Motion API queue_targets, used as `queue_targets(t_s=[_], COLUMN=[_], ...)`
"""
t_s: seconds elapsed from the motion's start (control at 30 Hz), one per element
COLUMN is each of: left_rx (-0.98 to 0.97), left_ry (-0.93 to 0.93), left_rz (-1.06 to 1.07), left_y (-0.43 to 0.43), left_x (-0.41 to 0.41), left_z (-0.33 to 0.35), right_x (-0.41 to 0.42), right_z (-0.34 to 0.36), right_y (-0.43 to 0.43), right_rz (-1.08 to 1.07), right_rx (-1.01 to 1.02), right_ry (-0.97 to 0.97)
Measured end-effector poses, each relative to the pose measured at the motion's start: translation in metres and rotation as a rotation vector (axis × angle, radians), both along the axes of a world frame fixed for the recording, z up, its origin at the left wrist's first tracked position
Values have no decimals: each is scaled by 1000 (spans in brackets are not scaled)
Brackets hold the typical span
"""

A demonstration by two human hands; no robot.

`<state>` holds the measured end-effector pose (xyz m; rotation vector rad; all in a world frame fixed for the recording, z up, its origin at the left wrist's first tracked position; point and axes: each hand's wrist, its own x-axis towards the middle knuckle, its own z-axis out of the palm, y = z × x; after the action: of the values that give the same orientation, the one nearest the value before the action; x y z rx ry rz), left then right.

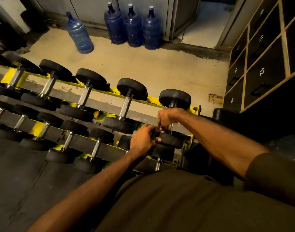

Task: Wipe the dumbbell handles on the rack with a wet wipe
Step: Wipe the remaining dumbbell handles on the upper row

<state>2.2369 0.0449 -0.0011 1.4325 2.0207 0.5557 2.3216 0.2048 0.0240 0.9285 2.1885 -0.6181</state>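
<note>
Nearest, a dark shirt [185, 203] fills the bottom edge, and both bare forearms reach forward. The left grip [144, 139] is curled, its fingertips at a small pale wet wipe [161, 131]; whether it holds the wipe I cannot tell. The right grip [168, 116] pinches that wipe from above. Both sit over the rightmost dumbbell [175, 98], which has black round heads and a mostly hidden handle. It lies on the yellow rack [153, 98] beside a row with knurled chrome handles [125, 105]. On the far floor stand blue water bottles [132, 25].
</note>
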Motion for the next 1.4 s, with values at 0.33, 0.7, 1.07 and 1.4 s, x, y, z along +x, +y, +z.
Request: queue_targets(t_s=[0.33, 0.7, 1.07, 1.4], left_rx=[-23, -6, -15, 8], left_ry=[-13, -38, -13, -51], left_rz=[8, 10, 35, 24], left_y=[4, 2, 2, 2], left_x=[-2, -4, 2, -1], left_z=[1, 1, 0, 1], right_x=[20, 71, 24, 94], right_z=[-10, -19, -3, -38], right_y=[-16, -26, -22, -32], right_rz=[121, -106, 136, -694], right_rx=[231, 128, 103, -70], right_ry=[139, 535, 233, 568])
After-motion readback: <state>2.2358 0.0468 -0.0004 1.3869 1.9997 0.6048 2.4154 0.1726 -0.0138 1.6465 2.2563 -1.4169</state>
